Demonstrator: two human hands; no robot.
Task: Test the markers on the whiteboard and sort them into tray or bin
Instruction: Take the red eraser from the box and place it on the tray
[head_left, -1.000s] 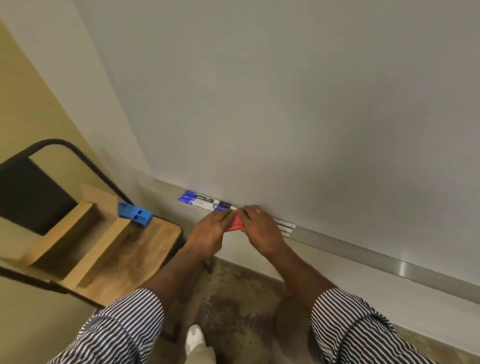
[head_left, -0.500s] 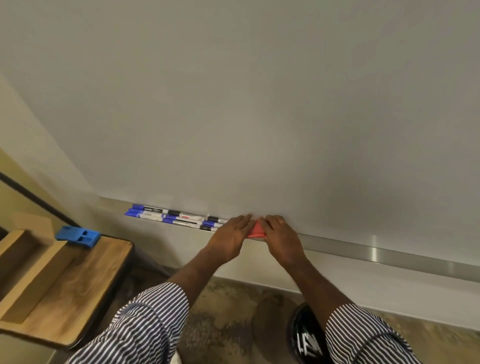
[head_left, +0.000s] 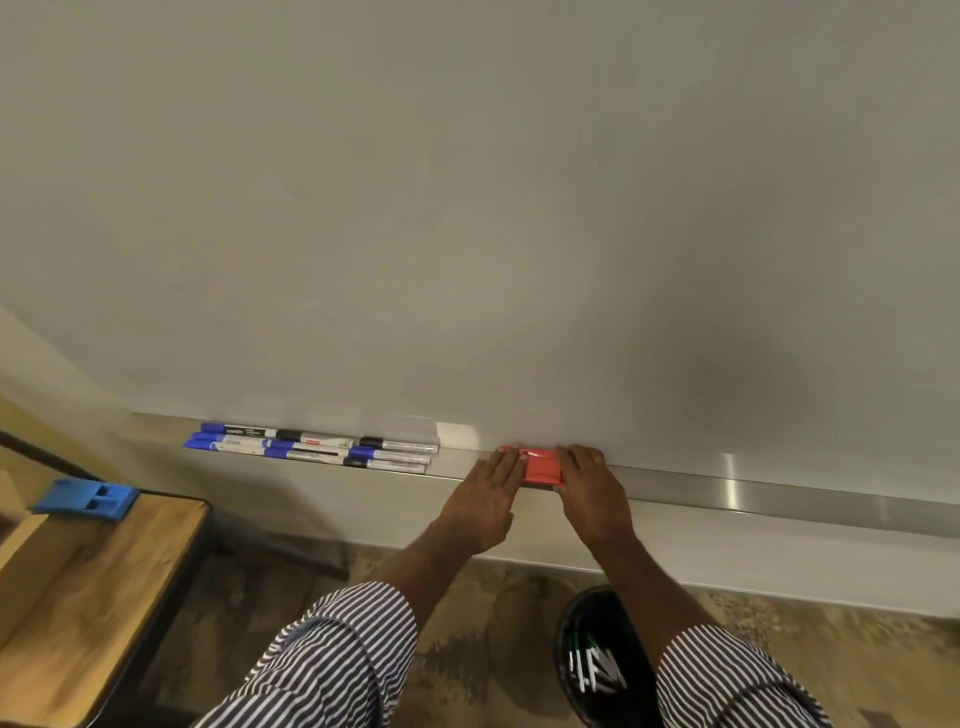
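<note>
Blue block (head_left: 85, 500): sits at the far corner of the wooden table (head_left: 104, 582), well apart from the hands; no risk seen here.
Markers (head_left: 311, 449): lie in rows on the tray (head_left: 779, 491), left of both hands, caps on. A sideways sweep of the left forearm could roll the front row off the tray lip to the floor.
Whiteboard (head_left: 467, 208): bare, no test strokes visible, so sorting likely has yet to begin.
Left hand (head_left: 485, 501): flat, fingers together, pressed against the left end of the red eraser (head_left: 542, 467).
Red eraser: rests on the tray between the two hands; squeezed unevenly, it could tip over the front edge.
Right hand (head_left: 589, 493): fingers together, pressed to the eraser's right end.
Bin (head_left: 592, 660): dark, on the floor under the right forearm, with markers inside; a dropped eraser could fall into it and mix with the discards.
</note>
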